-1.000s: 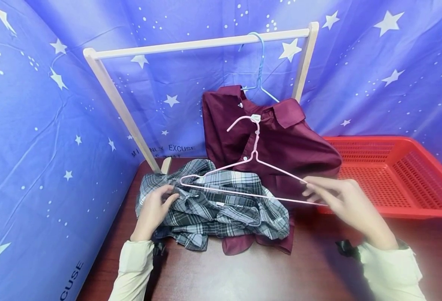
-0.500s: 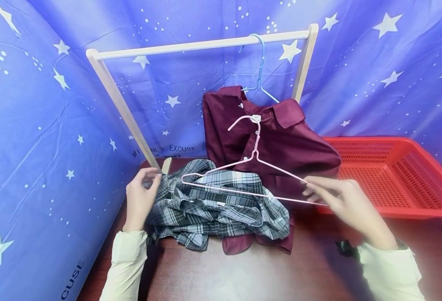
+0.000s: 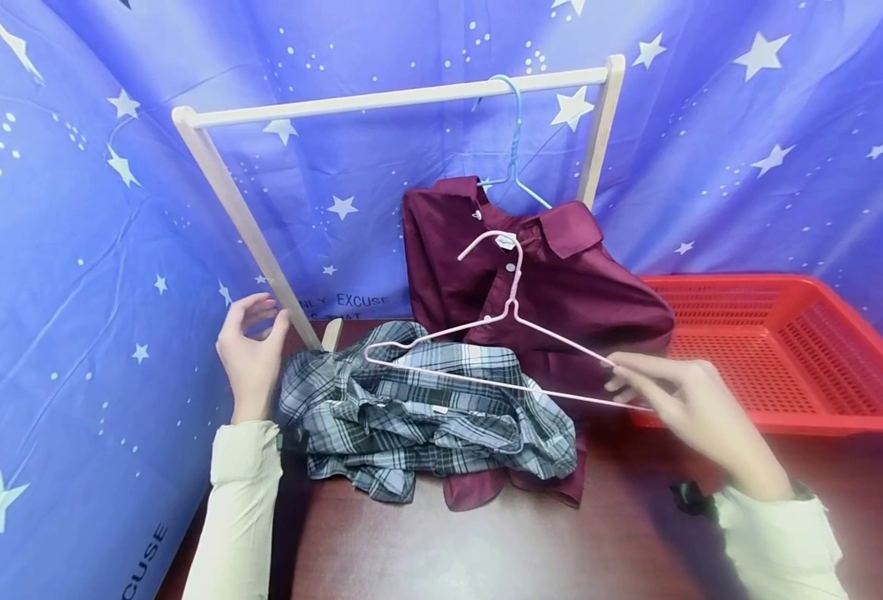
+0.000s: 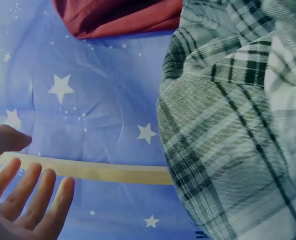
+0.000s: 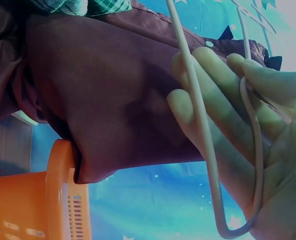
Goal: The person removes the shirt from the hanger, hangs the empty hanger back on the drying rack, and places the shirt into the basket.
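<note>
My right hand (image 3: 684, 404) pinches a pink clothes hanger (image 3: 516, 279) near its right end, hook up, in front of the shirts. In the right wrist view the hanger's wire (image 5: 200, 107) crosses my fingers and bends round below them. A grey-and-black plaid shirt (image 3: 403, 433) lies bunched on the table, overlapping the lower part of a maroon shirt (image 3: 584, 292). My left hand (image 3: 249, 354) is raised at the left of the plaid shirt, holding nothing. In the left wrist view its fingers spread apart, away from the plaid cloth (image 4: 223, 140).
The maroon shirt hangs from a blue hanger (image 3: 514, 146) on a wooden rack's bar (image 3: 373, 102). A red plastic basket (image 3: 779, 423) stands on the right of the dark table (image 3: 501, 546). Starry blue curtains (image 3: 96, 250) enclose the back and left side.
My left hand has let go of the plaid shirt's left side and moved up and left, off the cloth. The right hand keeps the hanger almost still.
</note>
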Demonstrator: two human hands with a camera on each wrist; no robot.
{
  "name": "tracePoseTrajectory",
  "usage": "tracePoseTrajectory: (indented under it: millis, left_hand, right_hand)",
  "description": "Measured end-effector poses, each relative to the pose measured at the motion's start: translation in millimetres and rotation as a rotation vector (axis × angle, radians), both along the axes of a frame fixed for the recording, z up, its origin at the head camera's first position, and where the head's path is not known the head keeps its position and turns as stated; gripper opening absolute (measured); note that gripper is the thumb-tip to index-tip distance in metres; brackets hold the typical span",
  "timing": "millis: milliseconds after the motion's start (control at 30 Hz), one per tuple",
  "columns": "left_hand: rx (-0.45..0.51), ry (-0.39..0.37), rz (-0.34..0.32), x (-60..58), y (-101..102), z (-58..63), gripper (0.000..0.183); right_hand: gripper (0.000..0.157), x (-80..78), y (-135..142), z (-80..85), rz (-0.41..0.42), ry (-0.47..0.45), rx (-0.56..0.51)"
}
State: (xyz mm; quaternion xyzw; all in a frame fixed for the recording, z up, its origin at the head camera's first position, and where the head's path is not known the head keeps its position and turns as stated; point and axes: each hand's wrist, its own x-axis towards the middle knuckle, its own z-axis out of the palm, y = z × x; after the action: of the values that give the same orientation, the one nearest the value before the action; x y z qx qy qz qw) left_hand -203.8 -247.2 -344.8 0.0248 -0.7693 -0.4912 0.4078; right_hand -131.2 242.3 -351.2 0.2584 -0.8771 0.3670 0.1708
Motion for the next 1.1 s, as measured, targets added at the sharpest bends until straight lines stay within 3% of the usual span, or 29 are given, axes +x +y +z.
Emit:
tracePoseTrajectory:
  millis: [100, 267, 467, 767, 1100]
  left_hand:
    - [0.023, -0.004, 0.041, -2.0, 1.2, 5.8, 0.033]
    - [0.049, -0.043, 0.044, -25.4, -15.3, -8.4, 0.042]
    - [0.102, -0.12, 0.034, -38.4, -19.0, -12.1, 0.046]
    - [0.126, -0.067, 0.019, -51.0, -17.8, -12.0, 0.038]
    - [0.099, -0.052, 0.107, -57.1, -16.1, -14.2, 0.03]
  right_hand:
    - [0.033, 0.2, -0.7, -0.4, 0.0, -0.003, -0.004]
    - [0.033, 0.2, -1.9, -0.8, -0.005, -0.001, -0.008]
    - [0.031, 0.0, -4.6, -1.3, -0.004, -0.025, -0.013]
    - [0.03, 0.0, -9.2, -4.6, -0.033, -0.027, -0.009]
    - [0.033, -1.9, -26.8, -1.1, -0.076, 0.088, 0.011]
